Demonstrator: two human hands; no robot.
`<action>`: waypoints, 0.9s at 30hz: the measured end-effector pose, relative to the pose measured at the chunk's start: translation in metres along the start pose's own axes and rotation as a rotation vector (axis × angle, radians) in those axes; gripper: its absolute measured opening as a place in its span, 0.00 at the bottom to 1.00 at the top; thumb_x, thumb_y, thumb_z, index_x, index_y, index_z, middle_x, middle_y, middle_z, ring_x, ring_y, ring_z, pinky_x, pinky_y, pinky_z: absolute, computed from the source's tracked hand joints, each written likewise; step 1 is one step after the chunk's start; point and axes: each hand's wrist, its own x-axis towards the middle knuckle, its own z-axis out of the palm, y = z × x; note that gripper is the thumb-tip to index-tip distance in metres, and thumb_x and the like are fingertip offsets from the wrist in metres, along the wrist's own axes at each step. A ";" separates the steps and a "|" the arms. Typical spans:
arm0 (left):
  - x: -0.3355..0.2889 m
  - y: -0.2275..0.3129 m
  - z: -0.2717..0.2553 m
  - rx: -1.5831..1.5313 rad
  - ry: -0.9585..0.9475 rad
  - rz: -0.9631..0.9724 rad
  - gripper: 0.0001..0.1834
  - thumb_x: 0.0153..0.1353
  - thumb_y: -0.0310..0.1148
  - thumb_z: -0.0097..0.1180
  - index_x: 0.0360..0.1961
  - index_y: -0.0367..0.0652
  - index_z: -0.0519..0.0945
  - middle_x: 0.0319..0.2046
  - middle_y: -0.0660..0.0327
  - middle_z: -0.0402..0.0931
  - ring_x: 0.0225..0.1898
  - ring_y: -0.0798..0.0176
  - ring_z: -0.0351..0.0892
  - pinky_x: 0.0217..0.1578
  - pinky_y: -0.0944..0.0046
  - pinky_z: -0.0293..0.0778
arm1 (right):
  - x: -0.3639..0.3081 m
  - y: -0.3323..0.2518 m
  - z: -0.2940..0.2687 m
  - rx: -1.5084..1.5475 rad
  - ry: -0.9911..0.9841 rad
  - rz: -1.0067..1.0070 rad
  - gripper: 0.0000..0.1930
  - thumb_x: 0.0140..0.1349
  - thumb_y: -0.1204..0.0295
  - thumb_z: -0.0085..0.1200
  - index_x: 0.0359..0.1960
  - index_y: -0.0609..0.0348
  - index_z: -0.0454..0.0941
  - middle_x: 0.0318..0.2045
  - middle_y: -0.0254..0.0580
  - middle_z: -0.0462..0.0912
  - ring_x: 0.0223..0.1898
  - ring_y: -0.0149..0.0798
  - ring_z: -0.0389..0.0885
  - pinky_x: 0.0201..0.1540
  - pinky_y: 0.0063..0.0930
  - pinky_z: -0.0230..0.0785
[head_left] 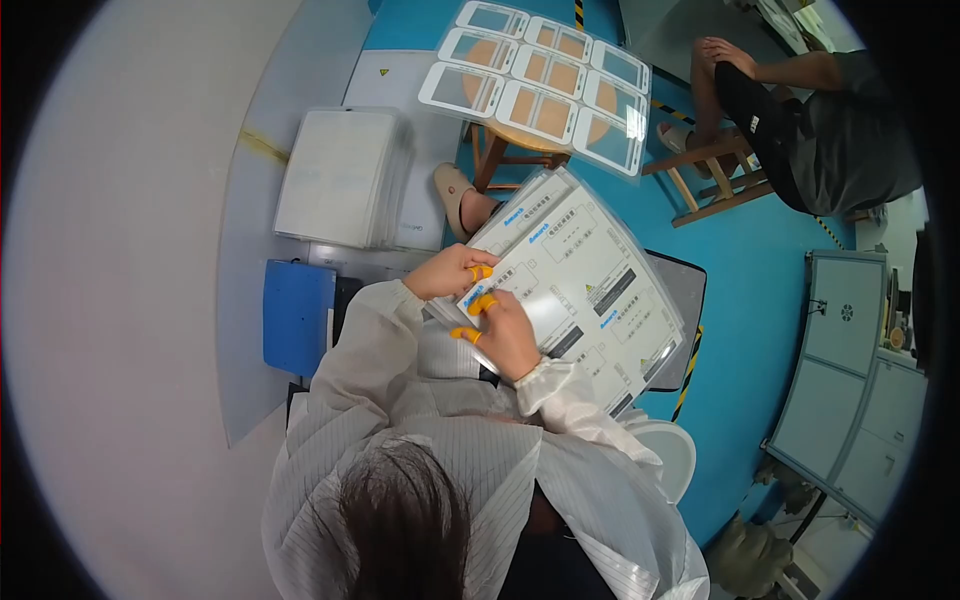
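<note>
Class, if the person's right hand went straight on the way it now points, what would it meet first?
Probably the left hand, at the edge of the printed sheets, though depth is hard to judge.

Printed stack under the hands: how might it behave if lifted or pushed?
The stack may slide apart when pushed, since its edges sit out of line. Its top face is probably slippery, given the glossy glare beside the right hand. Together the sheets likely feel fairly stiff, as they lie nearly flat.
</note>
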 end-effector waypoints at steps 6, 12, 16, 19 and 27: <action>0.007 -0.001 -0.007 0.055 -0.003 -0.023 0.20 0.54 0.19 0.42 0.50 0.36 0.72 0.36 0.59 0.76 0.27 0.72 0.73 0.24 0.74 0.71 | 0.008 0.020 0.003 -0.065 0.106 0.019 0.05 0.46 0.77 0.52 0.23 0.68 0.72 0.29 0.51 0.70 0.33 0.51 0.71 0.35 0.37 0.66; 0.015 -0.015 -0.006 0.017 -0.002 -0.011 0.21 0.53 0.19 0.42 0.50 0.35 0.72 0.36 0.59 0.76 0.27 0.72 0.73 0.24 0.74 0.70 | 0.006 0.019 -0.005 0.038 0.068 0.033 0.10 0.45 0.74 0.57 0.25 0.67 0.71 0.29 0.51 0.71 0.32 0.50 0.70 0.35 0.37 0.65; 0.012 -0.006 -0.002 -0.009 -0.029 -0.020 0.22 0.53 0.21 0.44 0.51 0.36 0.70 0.35 0.62 0.75 0.27 0.73 0.71 0.24 0.75 0.70 | -0.005 0.022 0.021 -0.109 0.065 -0.099 0.11 0.43 0.73 0.59 0.25 0.67 0.72 0.30 0.51 0.71 0.34 0.50 0.70 0.38 0.36 0.64; 0.004 -0.003 -0.003 -0.028 -0.062 -0.026 0.22 0.54 0.23 0.45 0.52 0.37 0.70 0.36 0.63 0.74 0.27 0.75 0.69 0.25 0.76 0.68 | -0.007 0.030 0.018 -0.012 0.051 -0.038 0.08 0.44 0.77 0.56 0.25 0.69 0.72 0.31 0.52 0.70 0.34 0.51 0.70 0.37 0.36 0.65; -0.003 -0.014 -0.008 -0.092 -0.179 0.038 0.22 0.55 0.21 0.45 0.54 0.38 0.69 0.39 0.65 0.74 0.28 0.77 0.66 0.27 0.77 0.67 | -0.015 0.039 0.005 0.343 0.115 0.085 0.06 0.52 0.81 0.48 0.32 0.69 0.69 0.32 0.48 0.71 0.33 0.42 0.72 0.36 0.26 0.66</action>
